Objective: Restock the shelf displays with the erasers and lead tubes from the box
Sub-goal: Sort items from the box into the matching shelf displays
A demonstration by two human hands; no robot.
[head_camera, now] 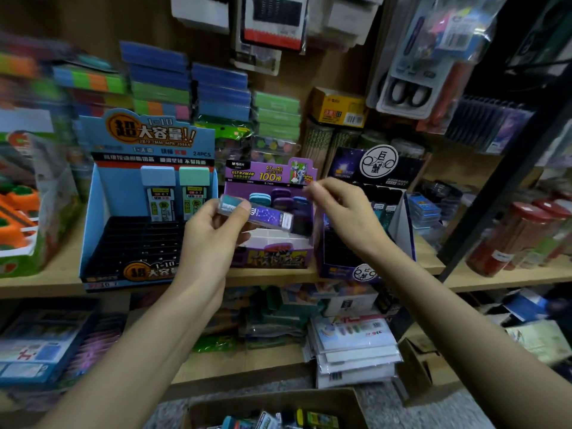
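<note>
**Head view: lead tube held at the purple display**

Left hand (213, 233): grips one lead tube (263, 214), purple with a teal cap, held crosswise in front of the purple display (269, 174).
Right hand (346, 212): raised near the tube's far end, fingers curled, tips blurred; cannot tell whether it pinches anything.
Shelf (46, 281): blue display (148, 137) at left with two upright tubes (161, 193) at its back, purple display in the middle, dark display (374, 168) at right.
Box (349, 397): below the shelf, open, mixed stock inside.
</note>
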